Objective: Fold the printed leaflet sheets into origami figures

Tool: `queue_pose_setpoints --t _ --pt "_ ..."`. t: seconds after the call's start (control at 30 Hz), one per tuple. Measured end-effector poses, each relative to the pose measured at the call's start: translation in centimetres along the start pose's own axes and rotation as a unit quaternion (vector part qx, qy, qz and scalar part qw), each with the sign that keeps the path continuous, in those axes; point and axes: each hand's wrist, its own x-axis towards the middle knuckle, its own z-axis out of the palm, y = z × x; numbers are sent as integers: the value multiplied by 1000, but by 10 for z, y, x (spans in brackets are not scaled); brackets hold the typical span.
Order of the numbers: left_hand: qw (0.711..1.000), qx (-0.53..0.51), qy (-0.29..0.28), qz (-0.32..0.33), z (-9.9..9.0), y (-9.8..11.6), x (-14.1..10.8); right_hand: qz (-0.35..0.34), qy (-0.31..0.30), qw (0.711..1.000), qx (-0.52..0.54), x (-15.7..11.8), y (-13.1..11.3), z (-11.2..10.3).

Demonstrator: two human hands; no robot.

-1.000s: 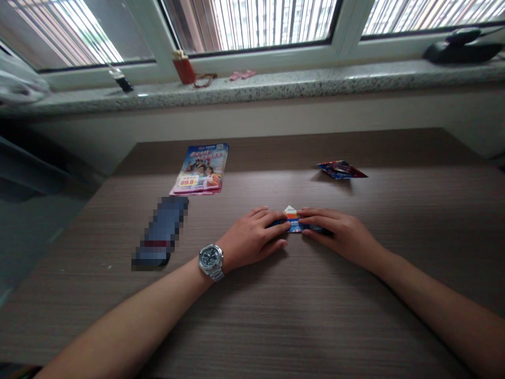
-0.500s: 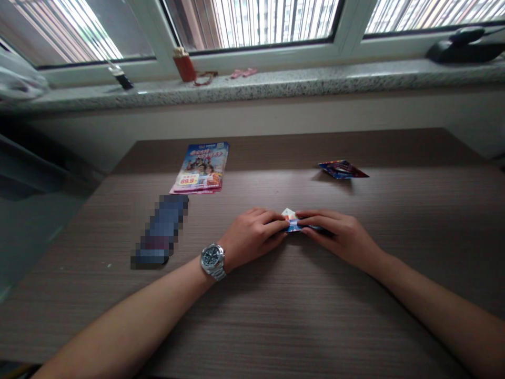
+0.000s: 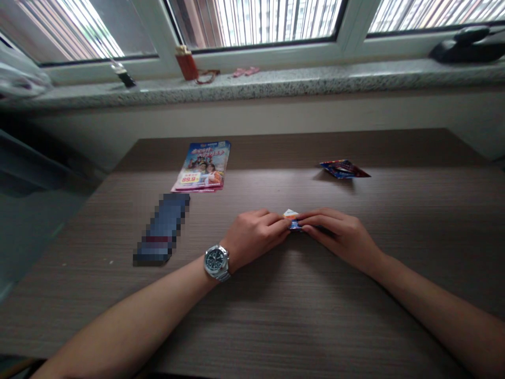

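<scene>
A small piece of folded printed paper (image 3: 292, 214), with a white point and an orange and blue band, lies on the table between my hands. My left hand (image 3: 258, 236), with a steel watch on its wrist, presses its fingertips on the paper's left side. From the other side, my right hand (image 3: 340, 234) has its fingers closed on the right part. Most of the paper is hidden under my fingers. Farther back on the right lies a folded dark blue and red paper shape (image 3: 344, 169), apart from both hands.
A stack of printed flyers (image 3: 203, 166) lies at the table's back left. In front of it is a pixelated, phone-shaped dark object (image 3: 162, 229). On the stone windowsill (image 3: 300, 81) stand a red case (image 3: 187, 64), small pink items (image 3: 245, 72) and a black object (image 3: 467, 47).
My fingers have drawn slightly closer together, so less of the folded paper shows between them. The flyers, the phone-shaped object and the dark paper shape stay in place.
</scene>
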Motion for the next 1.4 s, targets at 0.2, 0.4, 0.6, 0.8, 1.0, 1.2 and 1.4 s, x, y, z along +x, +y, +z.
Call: queue_pose_setpoints --t 0.2,0.4,0.6,0.8,1.0,1.2,1.4 --pt "1000 0 18 -22 0 -1 -2 -23 21 999 -18 -1 2 3" --pt "996 -24 45 -67 2 -1 -2 -59 98 983 -140 -7 -1 -2" --pt "993 -48 54 -89 2 1 -2 -124 14 974 -187 -9 -1 0" --pt "992 -58 65 -92 3 2 -2 -122 -7 975 -185 -5 -1 4" --pt "991 -64 72 -91 3 4 -1 -90 -28 976 -198 -3 -6 5" --pt "985 -116 67 -113 1 8 1 -80 -29 978 -190 -1 -7 8" --pt "978 -133 68 -148 0 9 4 -97 -15 974 -205 -1 -6 4"
